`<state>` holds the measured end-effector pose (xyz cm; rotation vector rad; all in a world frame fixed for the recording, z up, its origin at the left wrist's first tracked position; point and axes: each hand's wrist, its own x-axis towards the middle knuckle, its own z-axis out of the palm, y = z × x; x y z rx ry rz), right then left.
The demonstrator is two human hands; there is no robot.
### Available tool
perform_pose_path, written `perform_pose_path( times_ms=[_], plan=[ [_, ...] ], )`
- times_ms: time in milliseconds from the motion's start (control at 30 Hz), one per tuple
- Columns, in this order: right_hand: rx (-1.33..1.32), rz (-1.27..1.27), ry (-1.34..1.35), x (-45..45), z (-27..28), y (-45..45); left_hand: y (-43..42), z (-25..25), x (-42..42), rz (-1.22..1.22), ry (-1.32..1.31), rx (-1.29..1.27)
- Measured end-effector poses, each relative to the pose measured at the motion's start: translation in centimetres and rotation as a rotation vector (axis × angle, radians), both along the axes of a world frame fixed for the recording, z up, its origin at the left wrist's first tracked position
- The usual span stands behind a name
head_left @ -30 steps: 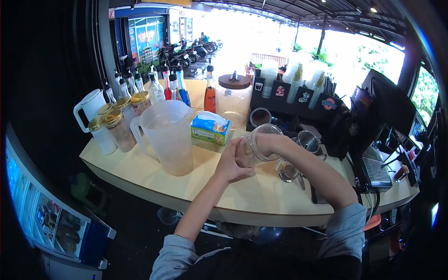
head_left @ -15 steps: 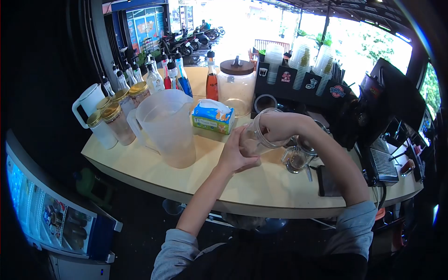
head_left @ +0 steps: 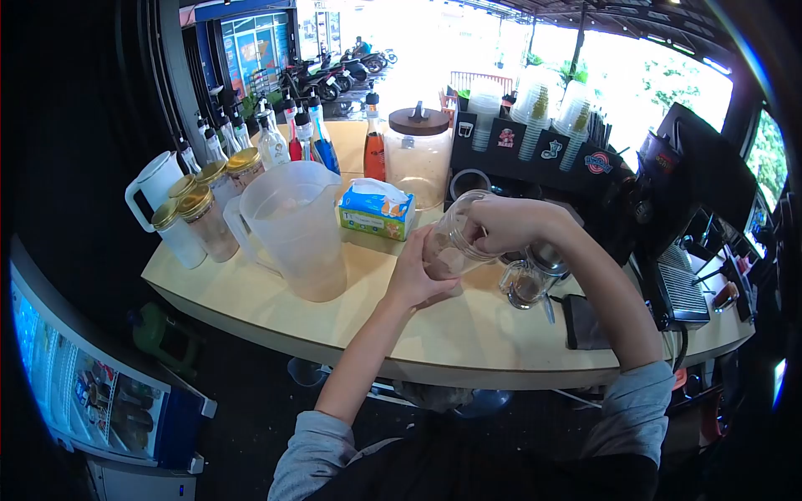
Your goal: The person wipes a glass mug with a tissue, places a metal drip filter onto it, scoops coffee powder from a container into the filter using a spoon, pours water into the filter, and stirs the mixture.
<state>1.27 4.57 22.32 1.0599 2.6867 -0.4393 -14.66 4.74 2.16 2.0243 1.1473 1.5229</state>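
A clear jar point(head_left: 449, 250) is held tilted above the counter, its mouth toward the upper right. My left hand point(head_left: 415, 275) is wrapped around the jar's lower part. My right hand point(head_left: 511, 224) bends over from the right, its curled fingers in the jar's mouth; whatever they grip is hidden. Below and right of the jar, a small glass pitcher point(head_left: 525, 288) stands on the counter beside a metal container point(head_left: 547, 257). To the left is a large frosted plastic pitcher point(head_left: 296, 230), and a tissue pack point(head_left: 376, 210) lies behind my left hand.
Gold-lidded jars point(head_left: 200, 213) and a white jug point(head_left: 154, 184) line the left of the counter point(head_left: 368, 321). Pump bottles point(head_left: 322, 146) and a wooden-lidded jar point(head_left: 418, 159) stand behind. A black cup holder point(head_left: 535, 150) and coffee machine point(head_left: 672, 284) are at right. A dark cloth point(head_left: 587, 321) lies nearby.
My right hand has drawn back slightly from deeper inside the jar, so its fingers sit nearer the mouth. My left hand still holds the jar. The view has shifted a little.
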Motion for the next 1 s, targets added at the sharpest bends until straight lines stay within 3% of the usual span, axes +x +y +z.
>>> perform_pose_path(
  times_ms=[267,400,1000],
  plan=[
    [0.053,0.036,0.156,1.2,0.2,0.2,-0.2,0.2,0.2,0.031,-0.039,0.023],
    [0.106,0.000,0.038,0.7,0.8,-0.6,-0.3,0.3,0.1,0.029,-0.022,0.014],
    [0.019,0.087,0.400,2.8,0.8,0.7,-1.0,0.6,-0.3,0.087,0.030,0.034]
  ],
)
